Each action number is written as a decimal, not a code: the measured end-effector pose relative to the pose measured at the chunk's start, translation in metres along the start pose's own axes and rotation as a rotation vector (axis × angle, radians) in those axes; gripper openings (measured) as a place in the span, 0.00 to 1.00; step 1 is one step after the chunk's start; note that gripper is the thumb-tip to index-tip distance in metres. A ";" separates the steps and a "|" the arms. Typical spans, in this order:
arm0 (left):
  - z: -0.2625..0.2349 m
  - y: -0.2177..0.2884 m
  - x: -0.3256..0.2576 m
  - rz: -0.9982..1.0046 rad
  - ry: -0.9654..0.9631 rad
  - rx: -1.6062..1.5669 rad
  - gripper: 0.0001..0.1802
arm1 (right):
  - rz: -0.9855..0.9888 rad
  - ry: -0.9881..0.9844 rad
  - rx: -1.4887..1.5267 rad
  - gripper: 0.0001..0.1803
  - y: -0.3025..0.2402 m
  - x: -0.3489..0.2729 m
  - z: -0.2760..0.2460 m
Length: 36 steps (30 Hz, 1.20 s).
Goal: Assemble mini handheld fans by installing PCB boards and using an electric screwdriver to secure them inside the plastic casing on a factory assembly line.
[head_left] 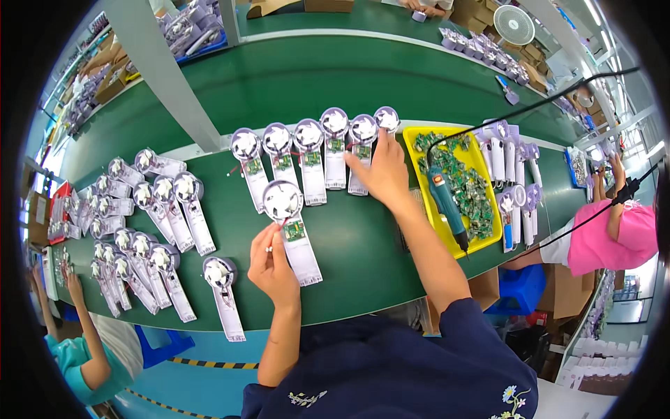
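- Left hand rests on the green bench; its fingers are pinched closed on the lower edge of a pale lilac handheld fan half-shell with a white round impeller and a small green circuit board, which lies flat near the middle of the bench, head pointing away from the person
- Right hand reaches forward; its fingers lie spread and open on the handle of one fan shell in a row of similar lilac fan shells laid side by side; it grips nothing that shows
- Just right of that hand sits a yellow plastic tray of green circuit boards; a blue electric screwdriver with an orange switch lies across it on a black cable
- More lilac shells lie in groups at the left of the bench
- Another person in a pink top sits at the far right
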<state>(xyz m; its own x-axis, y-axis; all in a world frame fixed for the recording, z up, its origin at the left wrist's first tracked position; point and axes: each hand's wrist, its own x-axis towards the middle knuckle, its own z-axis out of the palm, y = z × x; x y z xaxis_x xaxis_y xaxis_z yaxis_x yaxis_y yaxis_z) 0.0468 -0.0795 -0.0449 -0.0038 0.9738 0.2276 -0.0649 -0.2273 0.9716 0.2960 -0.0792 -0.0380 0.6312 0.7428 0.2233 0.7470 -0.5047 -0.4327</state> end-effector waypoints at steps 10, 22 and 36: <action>0.007 -0.013 0.005 -0.048 -0.056 -0.031 0.10 | -0.060 -0.001 0.017 0.40 0.012 -0.019 0.005; -0.007 -0.019 -0.003 -0.095 -0.063 -0.020 0.08 | -0.234 -0.069 -0.095 0.21 -0.026 -0.009 -0.011; -0.011 -0.030 -0.003 -0.019 -0.142 0.002 0.08 | -0.412 0.142 -0.273 0.18 0.019 0.021 0.031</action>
<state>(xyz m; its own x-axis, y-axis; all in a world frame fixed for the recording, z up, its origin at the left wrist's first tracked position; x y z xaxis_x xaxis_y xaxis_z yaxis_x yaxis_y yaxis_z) 0.0374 -0.0758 -0.0756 0.1389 0.9666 0.2155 -0.0621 -0.2086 0.9760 0.3172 -0.0599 -0.0686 0.2810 0.8469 0.4515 0.9550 -0.2934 -0.0440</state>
